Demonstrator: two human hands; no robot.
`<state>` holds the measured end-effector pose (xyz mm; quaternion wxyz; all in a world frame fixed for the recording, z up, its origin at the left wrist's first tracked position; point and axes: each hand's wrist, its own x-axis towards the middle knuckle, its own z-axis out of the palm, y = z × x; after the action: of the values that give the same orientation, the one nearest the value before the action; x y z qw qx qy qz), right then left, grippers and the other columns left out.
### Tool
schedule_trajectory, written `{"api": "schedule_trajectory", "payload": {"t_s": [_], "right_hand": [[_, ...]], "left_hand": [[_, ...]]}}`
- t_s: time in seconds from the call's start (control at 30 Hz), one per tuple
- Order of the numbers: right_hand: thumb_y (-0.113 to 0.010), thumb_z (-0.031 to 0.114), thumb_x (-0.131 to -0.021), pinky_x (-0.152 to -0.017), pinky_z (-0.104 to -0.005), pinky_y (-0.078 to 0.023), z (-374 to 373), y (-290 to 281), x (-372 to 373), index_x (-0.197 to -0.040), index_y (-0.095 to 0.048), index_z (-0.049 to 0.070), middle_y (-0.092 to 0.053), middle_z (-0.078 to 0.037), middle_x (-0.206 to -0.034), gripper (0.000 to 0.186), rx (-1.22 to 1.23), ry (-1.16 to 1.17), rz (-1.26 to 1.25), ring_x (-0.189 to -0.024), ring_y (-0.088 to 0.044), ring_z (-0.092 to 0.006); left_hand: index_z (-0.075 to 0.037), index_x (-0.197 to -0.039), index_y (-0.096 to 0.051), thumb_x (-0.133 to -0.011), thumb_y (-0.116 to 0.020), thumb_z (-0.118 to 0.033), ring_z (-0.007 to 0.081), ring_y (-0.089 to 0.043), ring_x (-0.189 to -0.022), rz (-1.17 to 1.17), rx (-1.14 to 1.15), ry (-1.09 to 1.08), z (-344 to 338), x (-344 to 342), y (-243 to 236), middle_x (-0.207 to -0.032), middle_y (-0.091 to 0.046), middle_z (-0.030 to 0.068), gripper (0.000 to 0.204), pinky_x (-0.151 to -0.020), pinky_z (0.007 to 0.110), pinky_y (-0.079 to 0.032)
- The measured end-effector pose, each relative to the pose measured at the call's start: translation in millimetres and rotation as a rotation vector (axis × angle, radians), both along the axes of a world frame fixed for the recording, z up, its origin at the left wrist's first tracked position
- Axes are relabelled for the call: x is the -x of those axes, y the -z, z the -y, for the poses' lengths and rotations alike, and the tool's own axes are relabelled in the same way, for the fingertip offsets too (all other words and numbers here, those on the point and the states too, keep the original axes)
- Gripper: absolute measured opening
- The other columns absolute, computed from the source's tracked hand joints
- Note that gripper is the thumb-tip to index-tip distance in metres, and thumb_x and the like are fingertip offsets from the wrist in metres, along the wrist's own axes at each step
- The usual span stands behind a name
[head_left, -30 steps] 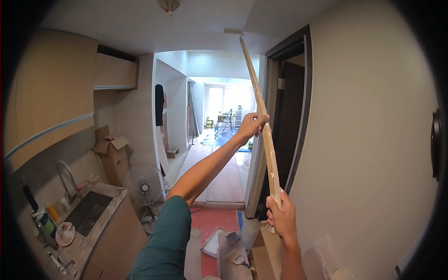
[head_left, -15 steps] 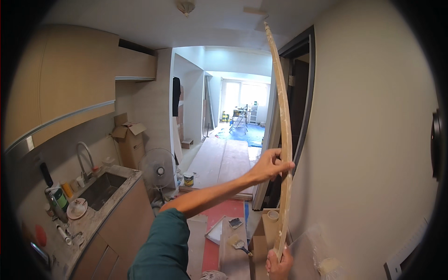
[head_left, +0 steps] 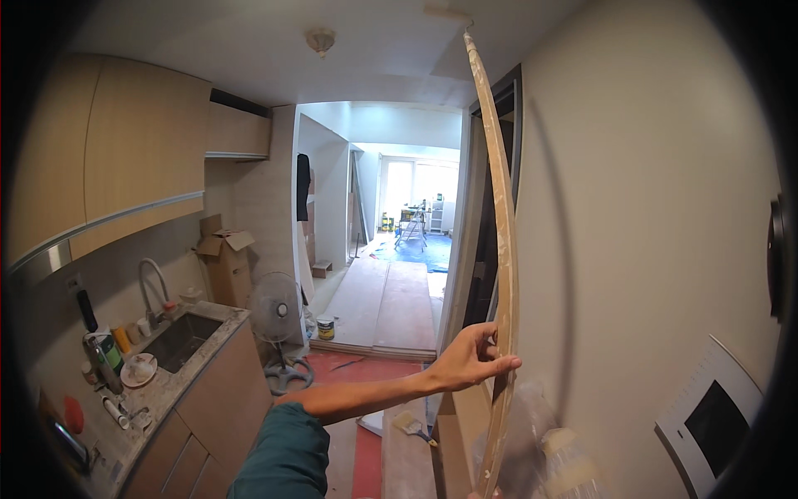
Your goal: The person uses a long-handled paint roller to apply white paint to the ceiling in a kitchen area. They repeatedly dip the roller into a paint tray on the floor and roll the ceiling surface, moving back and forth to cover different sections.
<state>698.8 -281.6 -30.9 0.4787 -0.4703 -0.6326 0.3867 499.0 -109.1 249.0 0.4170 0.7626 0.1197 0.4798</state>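
Note:
A long, paint-spattered wooden pole [head_left: 501,187] rises steeply from the lower edge to the ceiling. On its top sits a paint roller [head_left: 447,12], a tan sleeve on a wire frame, against or very near the ceiling; contact cannot be made out. My left hand [head_left: 475,359], on an arm in a dark green sleeve, grips the pole around its lower half, the thumb lying across it. Only a sliver of my right hand [head_left: 485,495] shows at the bottom edge, at the pole's lower end; most of it is cut off.
The beige wall [head_left: 640,208] with a white panel [head_left: 715,424] stands close on the right. A sink counter [head_left: 220,320] and wall cabinets [head_left: 141,141] line the left. Ahead are a fan [head_left: 278,312], a paint can [head_left: 326,329], boards [head_left: 399,308] and a brush [head_left: 411,426].
The view has tilted up and turned slightly right. Lower in the picture now, my left hand still grips the pole. My right hand has nearly left the frame, and the roller appears slightly further left.

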Motion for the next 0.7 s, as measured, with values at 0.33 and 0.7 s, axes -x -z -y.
{"api": "schedule_trajectory", "payload": {"t_s": [0.33,0.7], "right_hand": [[-0.069,0.017,-0.092,-0.063,-0.0449,-0.049,50,5,6,-0.113,-0.067,0.000,-0.063,-0.025,-0.093,0.028,-0.783,0.253,0.355,-0.067,-0.058,-0.0428],[-0.064,0.027,-0.095,-0.045,-0.0295,-0.041,1,-24,56,-0.092,-0.064,0.003,-0.056,-0.003,-0.062,0.024,-0.238,0.355,-0.187,-0.050,-0.052,-0.0138]], "left_hand": [[0.005,-0.123,-0.058,-0.091,-0.074,-0.022,0.0073,-0.064,-0.082,-0.006,0.043,0.027,49,-7,10,-0.099,-0.068,0.0062,0.046,-0.071,0.023,-0.053],[0.003,-0.112,-0.060,-0.092,-0.072,-0.018,0.0048,-0.062,-0.069,0.029,0.100,-0.046,0,12,-23,-0.087,-0.068,0.0037,0.032,-0.057,0.020,-0.047]]}}
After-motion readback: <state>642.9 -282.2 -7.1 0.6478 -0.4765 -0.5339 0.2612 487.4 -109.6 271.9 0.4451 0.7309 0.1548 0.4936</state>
